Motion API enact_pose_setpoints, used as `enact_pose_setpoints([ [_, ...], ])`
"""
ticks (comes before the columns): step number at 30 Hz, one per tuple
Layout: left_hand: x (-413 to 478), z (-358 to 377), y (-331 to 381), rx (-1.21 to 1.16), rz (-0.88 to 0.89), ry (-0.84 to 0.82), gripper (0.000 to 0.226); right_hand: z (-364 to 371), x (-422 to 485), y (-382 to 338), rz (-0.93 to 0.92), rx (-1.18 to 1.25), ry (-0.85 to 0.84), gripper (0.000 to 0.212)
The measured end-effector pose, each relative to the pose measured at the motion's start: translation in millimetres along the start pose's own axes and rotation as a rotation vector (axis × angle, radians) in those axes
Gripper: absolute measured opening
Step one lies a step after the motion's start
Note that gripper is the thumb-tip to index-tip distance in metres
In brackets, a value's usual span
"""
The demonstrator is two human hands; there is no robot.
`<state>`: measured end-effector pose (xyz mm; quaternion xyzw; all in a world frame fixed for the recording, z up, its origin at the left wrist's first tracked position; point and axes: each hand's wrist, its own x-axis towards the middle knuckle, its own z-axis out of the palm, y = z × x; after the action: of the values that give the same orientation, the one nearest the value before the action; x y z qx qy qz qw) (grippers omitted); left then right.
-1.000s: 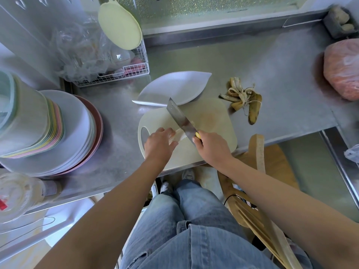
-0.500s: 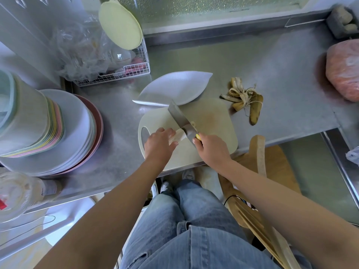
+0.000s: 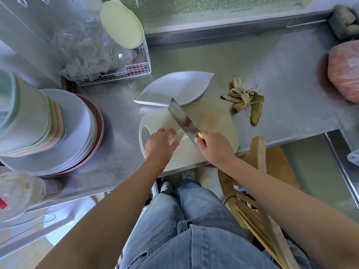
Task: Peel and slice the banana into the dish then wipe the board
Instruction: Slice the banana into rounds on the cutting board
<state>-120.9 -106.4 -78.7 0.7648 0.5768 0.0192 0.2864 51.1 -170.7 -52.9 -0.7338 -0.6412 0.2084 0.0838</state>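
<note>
A pale peeled banana (image 3: 179,137) lies on the cream cutting board (image 3: 213,121) at the steel counter's front edge. My left hand (image 3: 158,145) holds the banana's left part down, fingers curled over it. My right hand (image 3: 215,145) grips the handle of a broad knife (image 3: 181,118), whose blade slants up and left across the banana's right end. Just behind the board sits a white leaf-shaped dish (image 3: 174,88) with nothing in it. The brown-spotted banana peel (image 3: 246,100) lies on the counter to the right of the board.
A tall stack of plates and bowls (image 3: 48,129) fills the left side. A wire basket (image 3: 120,72) with plastic bags stands at the back left. A pink bagged bundle (image 3: 345,70) sits far right. A wooden chair (image 3: 260,171) stands below the counter edge.
The knife blade came down on the banana half a second ago and has risen again, its tip now over the dish's near rim. Both hands stay in place on the board.
</note>
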Motion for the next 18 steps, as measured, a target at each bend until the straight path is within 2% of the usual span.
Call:
enact_pose_setpoints([
  [4, -0.1, 0.7, 0.0, -0.014, -0.002, 0.0, 0.031, 2.8, -4.3, 2.5, -0.009, 0.002, -0.01, 0.025],
  [10, -0.6, 0.0, 0.4, -0.013, 0.0, 0.009, 0.032, 0.3, -4.2, -1.4, -0.024, 0.015, 0.064, 0.024],
  [18, -0.7, -0.3, 0.6, -0.005, 0.007, 0.013, 0.031, -2.4, -3.9, 0.8, -0.012, 0.006, 0.016, 0.026],
])
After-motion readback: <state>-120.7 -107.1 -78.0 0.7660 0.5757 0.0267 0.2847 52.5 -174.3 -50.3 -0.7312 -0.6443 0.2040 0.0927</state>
